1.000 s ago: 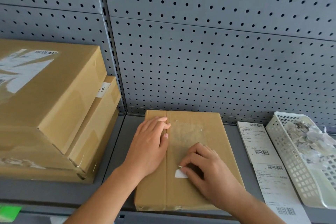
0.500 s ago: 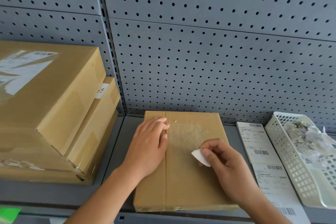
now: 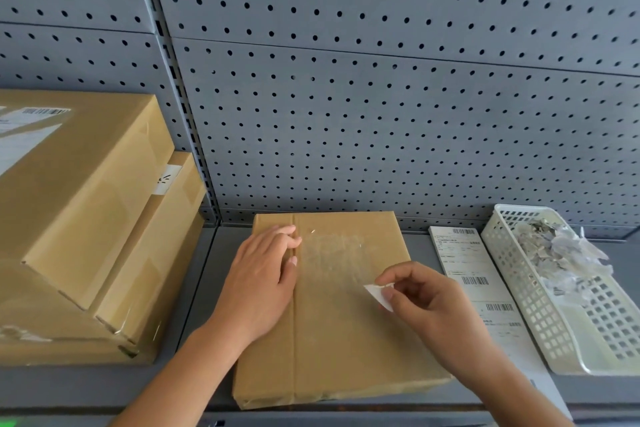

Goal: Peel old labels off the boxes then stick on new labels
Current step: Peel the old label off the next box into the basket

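A flat brown cardboard box lies on the grey shelf in front of me. A pale patch of glue residue marks its top. My left hand rests flat on the box's left half, fingers straight. My right hand hovers over the box's right side and pinches a small white scrap of label between thumb and forefinger. A strip of new printed labels with barcodes lies on the shelf just right of the box.
A white plastic basket at the right holds several crumpled label scraps. Two larger brown boxes are stacked at the left, the top one bearing a white label. A grey pegboard wall stands behind the shelf.
My right hand has pulled the white scrap off the box and lifted it up and to the right. The left hand has stayed flat on the box.
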